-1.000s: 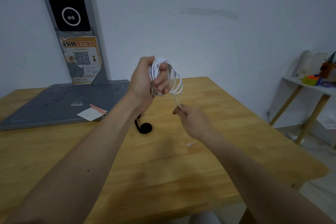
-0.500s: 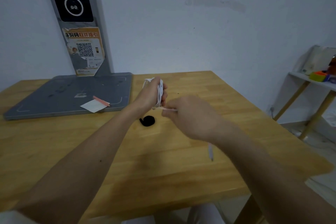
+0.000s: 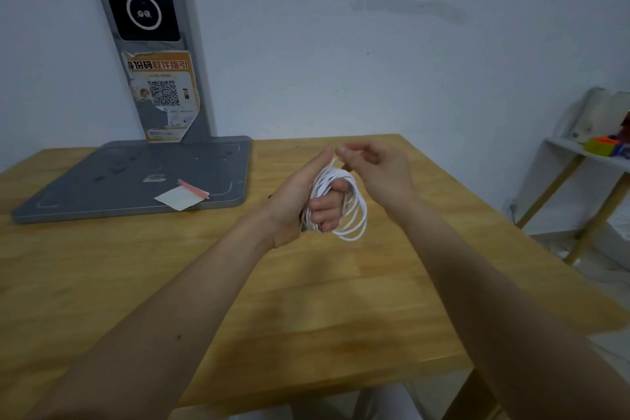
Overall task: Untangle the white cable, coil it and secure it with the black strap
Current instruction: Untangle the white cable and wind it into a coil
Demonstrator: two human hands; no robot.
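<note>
The white cable [image 3: 354,211] is wound in several loops around my left hand [image 3: 300,201], which is held above the middle of the wooden table [image 3: 306,300] with its fingers curled through the coil. My right hand [image 3: 381,174] is just above and right of the coil; its fingertips pinch the cable's free end near the top of the loops. The black strap is almost entirely hidden behind my left hand; only a dark sliver shows at its edge.
A grey base plate [image 3: 136,181] with an upright post stands at the back left; a slip of paper and a pink pen [image 3: 192,189] lie on it. A white shelf [image 3: 586,160] with colourful items stands to the right, beyond the table's edge.
My right hand has carried the cable's free end up and over the coil to its far side. My left hand has turned, and the loops now hang to its right.
</note>
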